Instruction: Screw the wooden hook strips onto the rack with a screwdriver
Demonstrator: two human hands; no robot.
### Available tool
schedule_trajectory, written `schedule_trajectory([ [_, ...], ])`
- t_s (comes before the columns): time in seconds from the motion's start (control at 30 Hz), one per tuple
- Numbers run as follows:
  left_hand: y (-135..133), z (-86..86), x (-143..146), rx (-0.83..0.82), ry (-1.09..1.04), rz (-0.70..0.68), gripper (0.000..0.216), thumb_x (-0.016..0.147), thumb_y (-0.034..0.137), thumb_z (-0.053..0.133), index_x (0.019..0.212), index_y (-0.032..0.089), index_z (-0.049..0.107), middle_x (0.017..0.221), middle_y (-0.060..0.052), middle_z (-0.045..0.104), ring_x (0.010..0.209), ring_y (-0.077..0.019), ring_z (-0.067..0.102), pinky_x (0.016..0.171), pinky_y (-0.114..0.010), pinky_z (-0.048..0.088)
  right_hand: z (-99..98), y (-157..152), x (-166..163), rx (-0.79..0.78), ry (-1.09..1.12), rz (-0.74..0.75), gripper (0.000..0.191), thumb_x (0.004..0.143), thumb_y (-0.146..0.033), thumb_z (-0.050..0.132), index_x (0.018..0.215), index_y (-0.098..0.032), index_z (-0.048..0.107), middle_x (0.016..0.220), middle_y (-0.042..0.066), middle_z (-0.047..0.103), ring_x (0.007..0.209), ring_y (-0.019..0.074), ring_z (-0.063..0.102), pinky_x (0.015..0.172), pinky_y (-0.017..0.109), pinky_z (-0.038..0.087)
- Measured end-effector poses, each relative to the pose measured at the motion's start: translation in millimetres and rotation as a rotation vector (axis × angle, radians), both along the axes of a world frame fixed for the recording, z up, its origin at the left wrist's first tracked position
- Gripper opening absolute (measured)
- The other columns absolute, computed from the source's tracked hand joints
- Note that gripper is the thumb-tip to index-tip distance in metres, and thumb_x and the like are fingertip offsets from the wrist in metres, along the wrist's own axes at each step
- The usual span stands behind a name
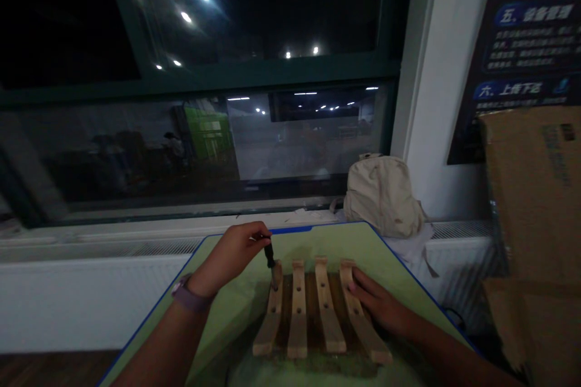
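My left hand (246, 248) pinches the black handle of a screwdriver (269, 254), held nearly upright. Its tip meets the upper hole of the leftmost curved wooden piece (271, 326). Several such pieces stand side by side, each with dark holes along its middle; two more wooden pieces, one (298, 329) and another (331, 326), lie between the outer ones. My right hand (379, 302) grips the rightmost wooden piece (363, 326) from its right side, fingers over its upper part. Beneath them all is a brown wooden board (311, 299), partly covered.
The green table (245, 308) has a blue edge. Behind it are a window sill and a beige backpack (381, 196). A white radiator (91, 302) runs along the wall at left. Large cardboard boxes (535, 205) stand at right, near a dark poster (521, 42).
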State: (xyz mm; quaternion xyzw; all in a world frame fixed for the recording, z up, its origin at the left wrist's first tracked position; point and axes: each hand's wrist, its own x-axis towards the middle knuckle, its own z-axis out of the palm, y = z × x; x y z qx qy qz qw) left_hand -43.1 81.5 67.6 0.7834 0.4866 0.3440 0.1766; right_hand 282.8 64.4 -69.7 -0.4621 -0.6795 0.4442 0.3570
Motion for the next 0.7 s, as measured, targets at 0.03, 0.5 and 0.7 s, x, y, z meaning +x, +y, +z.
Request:
schedule_trajectory([
  [0.03, -0.6, 0.9, -0.1, 0.003, -0.003, -0.013, 0.019, 0.082, 0.035, 0.057, 0.086, 0.019, 0.067, 0.092, -0.007, 0.073, 0.089, -0.0233, 0.070, 0.081, -0.035, 0.055, -0.1, -0.1, 0.0, 0.006, -0.001, 0.004, 0.095, 0.082, -0.083, 0.047, 0.150, -0.017, 0.047, 0.162, 0.013, 0.037, 0.153, 0.0341, 0.025, 0.125, 0.053, 0.010],
  [0.5, -9.1, 6.0, 1.8, 0.107, 0.170, 0.019, 0.014, 0.084, 0.029, 0.055, 0.090, 0.020, 0.064, 0.081, -0.003, 0.070, 0.075, -0.0189, 0.067, 0.070, -0.030, 0.051, 5.1, -1.2, -1.9, 0.045, 0.063, -0.061, 0.073, 0.078, -0.076, 0.061, 0.133, -0.029, 0.065, 0.150, 0.008, 0.056, 0.144, 0.0375, 0.042, 0.122, 0.059, 0.022],
  [0.7, -13.0, 3.7, 17.8, 0.110, 0.067, 0.058, 0.017, 0.084, 0.036, 0.061, 0.088, 0.020, 0.063, 0.087, -0.004, 0.073, 0.084, -0.0211, 0.069, 0.073, -0.031, 0.052, 1.9, -1.1, 0.2, 0.082, 0.050, -0.019, 0.064, 0.086, -0.069, 0.058, 0.135, -0.028, 0.063, 0.145, 0.006, 0.061, 0.140, 0.0342, 0.048, 0.121, 0.056, 0.028],
])
